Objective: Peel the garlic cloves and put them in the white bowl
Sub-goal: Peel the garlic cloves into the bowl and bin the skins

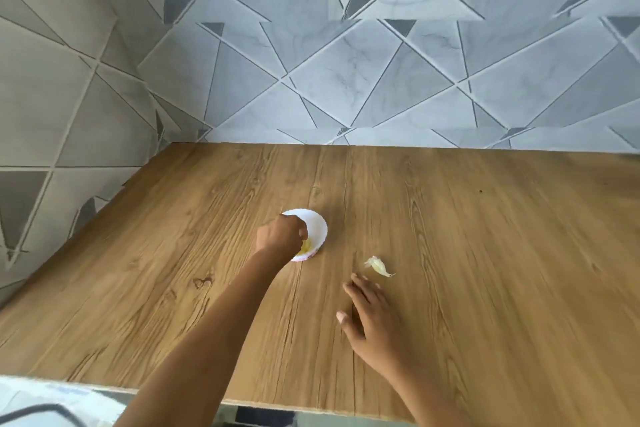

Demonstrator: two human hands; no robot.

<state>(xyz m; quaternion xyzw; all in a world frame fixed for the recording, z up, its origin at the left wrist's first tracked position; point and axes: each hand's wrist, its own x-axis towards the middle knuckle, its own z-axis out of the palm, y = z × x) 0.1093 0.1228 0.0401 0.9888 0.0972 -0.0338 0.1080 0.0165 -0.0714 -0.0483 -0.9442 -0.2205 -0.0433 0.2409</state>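
Observation:
A small white bowl [317, 225] sits in the middle of the wooden table. My left hand [281, 234] hovers over its left half with the fingers curled down into it. Something pale yellow, probably peeled garlic [306, 246], shows in the bowl just under the fingers; whether the fingers hold it I cannot tell. To the right of the bowl lies an unpeeled garlic clove [378, 265] with papery skin. My right hand [369, 321] rests flat on the table just below that clove, fingers spread, holding nothing.
The wooden table [485, 253] runs back to a grey wall with a triangle pattern [346, 62], which also closes the left side. The table's front edge [277, 404] is near me. A white object with a dark band [41, 406] lies below that edge at bottom left.

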